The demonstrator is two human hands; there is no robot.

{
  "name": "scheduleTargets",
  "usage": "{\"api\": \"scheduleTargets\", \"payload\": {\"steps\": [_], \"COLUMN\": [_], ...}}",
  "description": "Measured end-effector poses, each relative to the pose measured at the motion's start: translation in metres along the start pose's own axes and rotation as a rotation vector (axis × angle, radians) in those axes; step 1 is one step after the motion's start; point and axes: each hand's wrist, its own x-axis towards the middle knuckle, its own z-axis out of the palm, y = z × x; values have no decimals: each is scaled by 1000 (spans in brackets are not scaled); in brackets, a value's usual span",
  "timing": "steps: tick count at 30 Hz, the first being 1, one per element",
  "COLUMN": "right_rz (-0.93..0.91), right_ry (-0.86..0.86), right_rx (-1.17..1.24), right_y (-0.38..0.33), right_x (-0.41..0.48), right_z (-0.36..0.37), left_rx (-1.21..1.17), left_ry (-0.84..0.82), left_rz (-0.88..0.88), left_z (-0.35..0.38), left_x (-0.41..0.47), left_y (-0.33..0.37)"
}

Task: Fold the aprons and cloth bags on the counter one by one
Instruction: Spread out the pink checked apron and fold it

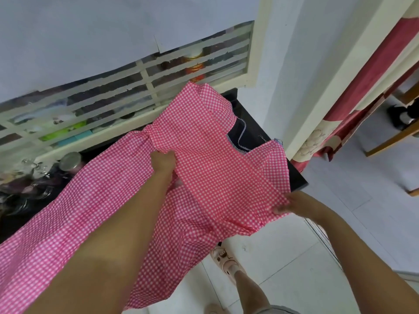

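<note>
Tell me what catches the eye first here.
A pink checked apron fills the middle, draped across the dark counter and past its front edge. The left hand grips a bunch of it near the centre; the right hand pinches its right edge. A dark blue cloth with striped trim peeks out behind.

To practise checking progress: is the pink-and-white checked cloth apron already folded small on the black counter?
No, the pink-and-white checked cloth apron is spread open, part hanging off the black counter toward the floor.

Arms outstretched; left hand (163, 160) grips apron (215, 155), right hand (292, 203) pinches its edge.
</note>
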Motion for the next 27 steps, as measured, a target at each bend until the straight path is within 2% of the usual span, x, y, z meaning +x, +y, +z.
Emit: {"api": "scheduleTargets", "payload": {"steps": [2, 4, 6, 7, 8, 10, 13, 14, 16, 19, 21, 23, 24, 27], "right_rz": [5, -12, -37, -36, -30, 2, 130, 111, -73, -417, -591, -657, -673, -686], "right_ry": [43, 118, 289, 409, 546, 763, 854, 902, 943, 682, 575, 509, 487, 317], "right_rx": [-94, -106, -13, 62, 143, 286, 381, 325, 165, -33, -144, -155, -162, -227], "right_y": [3, 4, 7, 8, 9, 13, 11, 7, -4, -26, -38, -53, -60, -90], "right_x": [1, 1, 2, 1, 0, 0, -2, -5, -11, -17, -18, -21, -22, -28], "right_z": [-5, -2, 3, 6, 7, 7, 10, 14, 29, 66, 91, 111, 119, 152], "left_rx": [225, 552, 795, 904, 1008, 1131, 1184, 1184, 1220, 1135, 824, 469, 376, 336], "left_ry": [-12, -118, -261, -308, -341, -385, -451, -469, -489, -564, -609, -511, -448, -183], "left_rz": [135, 469, 860, 968, 984, 878, 708, 646, 647, 667, 561, 496, 472, 417], "left_z": [7, 18, 32, 40, 46, 54, 59, 60, 60, 53, 37, 4, -13, -85], "left_x": [-27, -74, -117, -130, -135, -136, -130, -131, -132, -133, -137, -144, -142, -137], "left_y": [-13, -41, -78, -96, -112, -133, -138, -134, -127, -112, -102, -94, -93, -114]}}
